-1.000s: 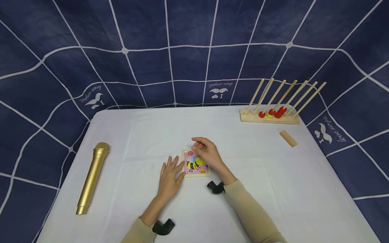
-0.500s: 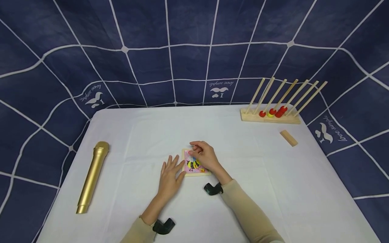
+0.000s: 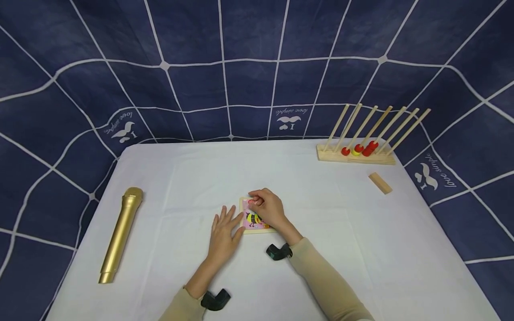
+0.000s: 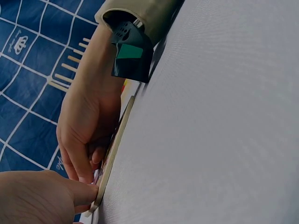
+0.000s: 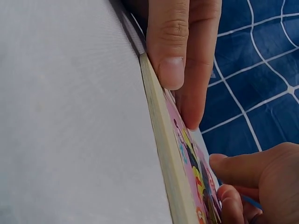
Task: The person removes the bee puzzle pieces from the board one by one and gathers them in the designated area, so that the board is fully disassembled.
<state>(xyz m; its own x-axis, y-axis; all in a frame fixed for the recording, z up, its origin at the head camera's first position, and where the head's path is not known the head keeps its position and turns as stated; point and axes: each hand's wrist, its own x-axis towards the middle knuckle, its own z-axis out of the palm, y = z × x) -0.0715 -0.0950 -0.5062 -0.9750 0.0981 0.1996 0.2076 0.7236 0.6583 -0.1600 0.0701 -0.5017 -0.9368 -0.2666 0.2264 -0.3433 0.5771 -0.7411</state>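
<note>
Table edges (image 3: 192, 147) far from bee board (image 3: 250, 225); left hand (image 3: 223, 238) spread against it; right hand (image 3: 271, 209) curled, hold unclear.

A dark navy-blue fabric backdrop (image 3: 250, 84), printed with a grid of thin white lines, rises behind a broad table and wraps down its left and right sides, the lines bending where the cloth curves. Small white moustache-and-heart emblems (image 3: 289, 120) with "love simple" lettering, upside down at the centre, dot the fabric. A smooth white covering (image 3: 192, 169) with faint fold creases spreads over the tabletop under soft, fairly even light.
</note>
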